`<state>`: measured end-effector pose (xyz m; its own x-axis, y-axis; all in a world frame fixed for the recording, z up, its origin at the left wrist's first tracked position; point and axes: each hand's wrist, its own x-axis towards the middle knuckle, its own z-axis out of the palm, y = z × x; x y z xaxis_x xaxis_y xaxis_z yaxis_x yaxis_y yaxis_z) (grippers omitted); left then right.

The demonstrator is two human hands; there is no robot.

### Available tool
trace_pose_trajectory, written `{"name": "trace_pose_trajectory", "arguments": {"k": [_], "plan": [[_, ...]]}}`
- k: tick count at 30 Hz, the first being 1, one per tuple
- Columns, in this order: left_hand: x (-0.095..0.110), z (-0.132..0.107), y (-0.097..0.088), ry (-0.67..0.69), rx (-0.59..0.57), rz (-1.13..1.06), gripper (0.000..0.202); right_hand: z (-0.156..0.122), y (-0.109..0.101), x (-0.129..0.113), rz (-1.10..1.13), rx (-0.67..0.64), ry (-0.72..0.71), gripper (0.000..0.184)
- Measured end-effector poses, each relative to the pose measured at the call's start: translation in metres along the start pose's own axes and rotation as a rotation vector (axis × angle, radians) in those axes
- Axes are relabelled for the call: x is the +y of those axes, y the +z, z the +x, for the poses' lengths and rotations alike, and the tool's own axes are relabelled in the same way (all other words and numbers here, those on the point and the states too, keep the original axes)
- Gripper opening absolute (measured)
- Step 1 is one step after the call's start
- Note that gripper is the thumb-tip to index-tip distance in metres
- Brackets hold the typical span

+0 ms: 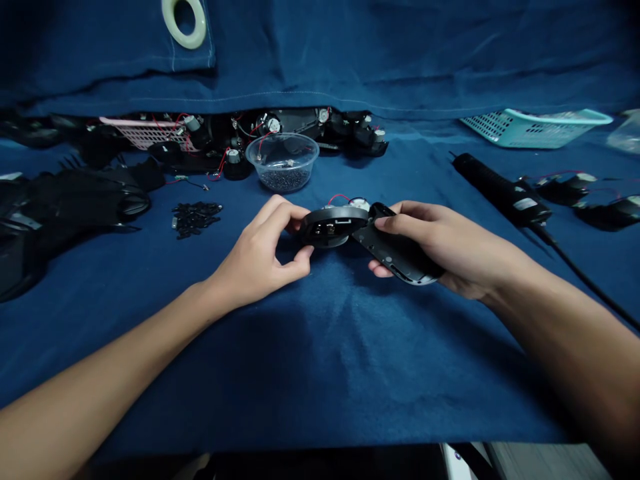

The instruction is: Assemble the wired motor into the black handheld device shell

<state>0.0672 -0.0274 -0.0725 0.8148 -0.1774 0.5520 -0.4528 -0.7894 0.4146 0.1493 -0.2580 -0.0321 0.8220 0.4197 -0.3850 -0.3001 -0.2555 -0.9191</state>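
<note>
**Pinched over the middle of the navy-blue cloth [320,373]**

The left hand [260,253] pinches a round black plastic housing [330,227] between thumb and fingers; the right hand [440,247] curls around a flat black plastic plate [400,257] — the two parts touch, a red wire [339,198] looping above them. Toward the far edge sits a clear plastic bowl [281,160] of small black pieces; a black corded tool [500,187] lies near the right edge.

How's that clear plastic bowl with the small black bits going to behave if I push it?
The clear plastic bowl looks thin-walled, so it's probably light. Its rim is wider than its base, so a push near the top might tip it. The small black pieces seem loose inside and would likely shift. The blue cloth may resist sliding somewhat.
</note>
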Motion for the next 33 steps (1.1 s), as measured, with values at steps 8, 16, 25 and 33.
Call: {"name": "trace_pose_trajectory", "arguments": {"k": [8, 16, 25, 33], "plan": [[0.003, 0.001, -0.001, -0.005, -0.055, 0.011, 0.027, 0.000, 0.003, 0.000, 0.014, 0.041, 0.038, 0.019], [-0.008, 0.003, -0.001, 0.061, -0.199, 0.076, 0.019, 0.013, 0.010, 0.012, 0.074, 0.101, 0.045, 0.012], [0.001, 0.005, -0.003, -0.543, 0.017, -0.139, 0.029, 0.018, 0.021, 0.029, 0.101, 0.084, -0.106, 0.017], [0.015, 0.012, -0.002, -1.091, 0.122, -0.824, 0.043, 0.017, 0.032, 0.032, 0.029, 0.072, -0.207, 0.014]]}}
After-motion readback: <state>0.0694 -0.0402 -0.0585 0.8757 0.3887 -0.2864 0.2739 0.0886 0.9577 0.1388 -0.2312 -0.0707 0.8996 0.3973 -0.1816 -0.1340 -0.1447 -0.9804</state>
